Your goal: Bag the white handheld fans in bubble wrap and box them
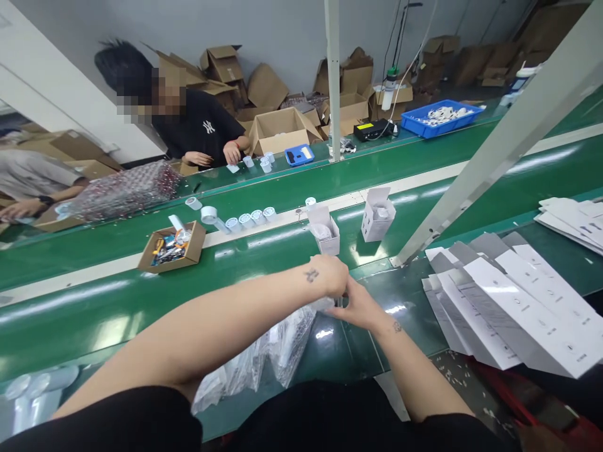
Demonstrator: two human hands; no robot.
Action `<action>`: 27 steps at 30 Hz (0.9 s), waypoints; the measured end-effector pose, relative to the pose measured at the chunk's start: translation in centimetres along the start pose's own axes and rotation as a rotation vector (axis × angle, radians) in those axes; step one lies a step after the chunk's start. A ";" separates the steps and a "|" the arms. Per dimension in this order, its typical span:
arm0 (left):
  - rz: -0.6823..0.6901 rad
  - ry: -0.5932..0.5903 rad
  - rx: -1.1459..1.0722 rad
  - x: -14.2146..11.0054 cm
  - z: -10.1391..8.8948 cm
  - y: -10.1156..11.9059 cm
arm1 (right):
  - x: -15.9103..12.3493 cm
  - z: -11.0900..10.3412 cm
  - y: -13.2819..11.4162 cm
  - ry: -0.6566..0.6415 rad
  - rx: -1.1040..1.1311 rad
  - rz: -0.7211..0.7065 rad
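Note:
My left hand (330, 275) reaches across in front of me, curled, with its fingertips hidden behind it. Against it is my right hand (358, 304), its thumb and fingers bent inward. A pale translucent piece (323, 305) shows just under the hands; what they hold is mostly covered. Below and to the left lie several bubble-wrap-bagged white items (282, 342). Just beyond my hands stands an open white box (325, 233) with a wrapped round item inside. To its right is another open white box (378, 216), also holding a white item.
A post (490, 138) slants up at right, beside flat white cartons (513, 301). On the green belt (264, 257) sit a small cardboard box (172, 248) of parts and several white cylinders (245, 220). A co-worker (202, 125) handles white parts across the line; another person's arm (38, 188) shows at left.

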State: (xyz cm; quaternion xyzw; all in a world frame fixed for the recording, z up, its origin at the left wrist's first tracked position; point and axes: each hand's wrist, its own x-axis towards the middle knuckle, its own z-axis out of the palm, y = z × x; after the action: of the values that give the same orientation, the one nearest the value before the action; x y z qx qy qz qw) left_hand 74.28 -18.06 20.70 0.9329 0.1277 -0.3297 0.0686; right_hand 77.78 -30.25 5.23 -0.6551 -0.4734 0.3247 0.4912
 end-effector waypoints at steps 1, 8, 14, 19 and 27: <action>0.044 0.006 0.001 -0.9 0.5 -0.2 | -0.1 0.0 0.1 0.019 0.028 0.009; 0.354 0.265 0.316 -4.7 7.5 -1.5 | -0.9 0.8 0.6 0.037 0.048 -0.024; 0.200 0.305 0.361 -0.1 12.7 -1.5 | -4.3 -5.7 -2.1 0.114 -0.284 -0.027; 0.132 0.371 0.216 -1.7 11.8 -3.1 | -8.9 -17.2 -1.2 0.619 -1.042 0.396; -0.256 0.339 0.177 0.3 7.7 -12.9 | -8.0 -19.9 1.9 0.305 -1.248 0.692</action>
State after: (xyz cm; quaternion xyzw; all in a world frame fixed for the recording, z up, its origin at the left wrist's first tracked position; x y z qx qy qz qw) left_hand 66.27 -7.25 13.99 0.9535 0.2252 -0.1842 -0.0784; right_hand 93.40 -44.58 9.19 -0.9633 -0.2624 0.0363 -0.0441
